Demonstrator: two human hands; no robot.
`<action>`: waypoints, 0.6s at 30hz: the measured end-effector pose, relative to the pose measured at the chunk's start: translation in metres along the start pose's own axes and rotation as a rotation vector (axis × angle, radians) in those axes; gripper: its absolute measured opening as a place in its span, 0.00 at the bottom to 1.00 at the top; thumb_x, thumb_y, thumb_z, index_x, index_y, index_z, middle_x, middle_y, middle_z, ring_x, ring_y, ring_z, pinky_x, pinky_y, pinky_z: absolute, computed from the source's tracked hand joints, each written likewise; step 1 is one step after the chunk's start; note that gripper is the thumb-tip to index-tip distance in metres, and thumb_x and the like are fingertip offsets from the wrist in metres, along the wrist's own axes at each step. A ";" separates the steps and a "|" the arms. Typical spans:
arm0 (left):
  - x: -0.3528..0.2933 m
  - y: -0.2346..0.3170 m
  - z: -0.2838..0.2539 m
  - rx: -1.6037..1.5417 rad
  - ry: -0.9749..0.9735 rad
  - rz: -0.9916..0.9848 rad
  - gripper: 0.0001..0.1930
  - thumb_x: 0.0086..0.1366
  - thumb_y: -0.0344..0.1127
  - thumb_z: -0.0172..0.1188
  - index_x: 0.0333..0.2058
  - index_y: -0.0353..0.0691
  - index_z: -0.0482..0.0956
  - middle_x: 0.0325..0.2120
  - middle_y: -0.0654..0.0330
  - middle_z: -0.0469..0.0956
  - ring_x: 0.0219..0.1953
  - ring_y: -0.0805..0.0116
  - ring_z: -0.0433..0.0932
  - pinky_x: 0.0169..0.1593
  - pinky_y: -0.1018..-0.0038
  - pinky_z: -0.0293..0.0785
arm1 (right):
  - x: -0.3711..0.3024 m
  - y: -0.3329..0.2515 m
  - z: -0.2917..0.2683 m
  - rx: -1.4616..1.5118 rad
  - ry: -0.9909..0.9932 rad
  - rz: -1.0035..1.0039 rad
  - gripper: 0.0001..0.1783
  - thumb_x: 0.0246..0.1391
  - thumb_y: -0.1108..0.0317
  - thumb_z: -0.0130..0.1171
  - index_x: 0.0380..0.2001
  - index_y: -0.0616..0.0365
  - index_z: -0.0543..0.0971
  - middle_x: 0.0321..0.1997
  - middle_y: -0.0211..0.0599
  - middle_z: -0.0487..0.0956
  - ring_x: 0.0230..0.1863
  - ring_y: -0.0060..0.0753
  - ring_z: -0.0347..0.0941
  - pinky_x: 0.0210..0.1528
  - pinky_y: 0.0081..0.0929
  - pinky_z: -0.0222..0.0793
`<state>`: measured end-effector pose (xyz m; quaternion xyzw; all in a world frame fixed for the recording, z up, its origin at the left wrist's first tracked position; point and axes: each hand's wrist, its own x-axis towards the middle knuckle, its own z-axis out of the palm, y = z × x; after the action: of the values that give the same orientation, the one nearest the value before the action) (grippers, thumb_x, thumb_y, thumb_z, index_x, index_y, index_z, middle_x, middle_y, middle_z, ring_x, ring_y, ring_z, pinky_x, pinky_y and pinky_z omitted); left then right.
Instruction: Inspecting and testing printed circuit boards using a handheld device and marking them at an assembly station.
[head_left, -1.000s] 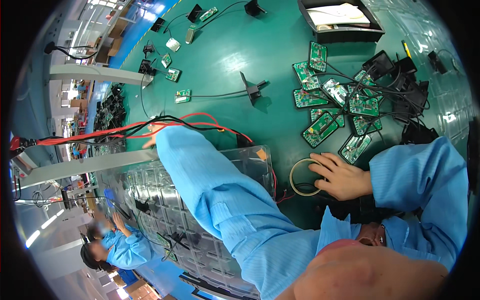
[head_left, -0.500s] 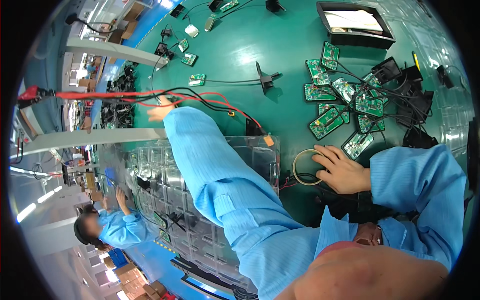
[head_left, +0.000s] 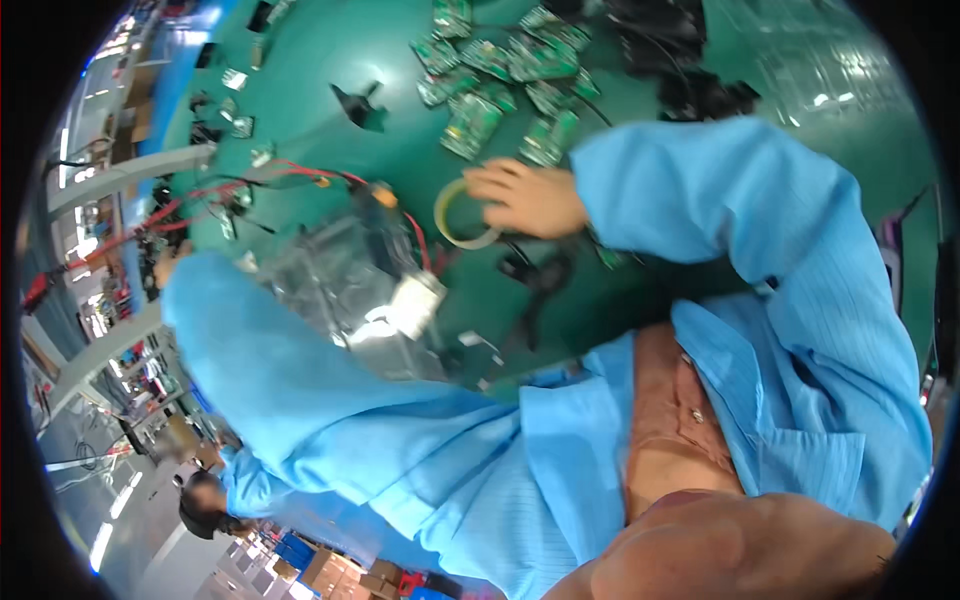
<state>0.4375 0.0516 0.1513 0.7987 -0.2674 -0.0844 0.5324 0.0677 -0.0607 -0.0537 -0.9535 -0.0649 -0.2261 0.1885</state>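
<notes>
My right hand (head_left: 530, 198) lies on the green bench with its fingers stretched out and apart. Its fingertips touch the near side of a pale yellow tape roll (head_left: 441, 214), which lies flat. Just beyond it is a heap of green circuit boards (head_left: 472, 125) with black cables. Far to the left reaches my left hand (head_left: 172, 264), mostly behind its blue sleeve and smeared by motion, so its fingers and anything in them cannot be made out. Nearer in, a clear plastic tray (head_left: 330, 265) lies beside my left sleeve, with a whitish rectangular piece (head_left: 415, 303) at its edge.
Red and black wires (head_left: 290, 170) cross above the left side of the bench near a white frame bar (head_left: 130, 180). A black bracket (head_left: 357, 103) stands mid-bench. Black parts (head_left: 705, 95) lie behind my right sleeve. Another person (head_left: 240, 490) works at the lower left.
The whole view has shifted and turned, and things blur. My left arm has swung farther left, uncovering more bench and the whitish piece. My right hand stays by the tape roll.
</notes>
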 end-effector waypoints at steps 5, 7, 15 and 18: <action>0.024 0.066 -0.154 1.019 0.224 0.186 0.19 0.53 0.48 0.59 0.39 0.41 0.78 0.27 0.59 0.79 0.31 0.66 0.77 0.33 0.75 0.71 | 0.013 0.001 0.018 0.057 0.036 -0.112 0.08 0.49 0.64 0.48 0.31 0.55 0.67 0.49 0.47 0.64 0.59 0.48 0.52 0.58 0.42 0.48; -0.049 0.103 -0.113 0.923 0.124 0.244 0.20 0.53 0.48 0.59 0.41 0.42 0.77 0.31 0.59 0.79 0.33 0.67 0.76 0.36 0.76 0.71 | 0.004 0.015 0.025 0.065 0.044 -0.153 0.08 0.50 0.64 0.48 0.31 0.55 0.68 0.46 0.45 0.67 0.54 0.46 0.59 0.54 0.39 0.54; -0.376 0.139 0.044 0.925 -0.501 0.840 0.19 0.45 0.31 0.62 0.40 0.38 0.75 0.31 0.57 0.78 0.25 0.65 0.76 0.29 0.77 0.71 | 0.000 -0.018 -0.167 0.764 -0.388 0.452 0.10 0.54 0.64 0.47 0.25 0.57 0.73 0.21 0.28 0.74 0.20 0.21 0.63 0.25 0.19 0.61; -0.411 0.126 0.050 0.265 -0.744 0.351 0.13 0.47 0.25 0.61 0.35 0.34 0.76 0.30 0.55 0.78 0.26 0.67 0.76 0.30 0.79 0.72 | -0.045 -0.043 -0.217 1.090 -0.303 0.528 0.11 0.56 0.66 0.46 0.24 0.58 0.73 0.25 0.30 0.76 0.22 0.18 0.62 0.26 0.16 0.60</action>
<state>0.0280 0.1875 0.1818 0.7178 -0.5814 -0.2399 0.2987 -0.0693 -0.1072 0.1193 -0.7258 0.0408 0.0316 0.6860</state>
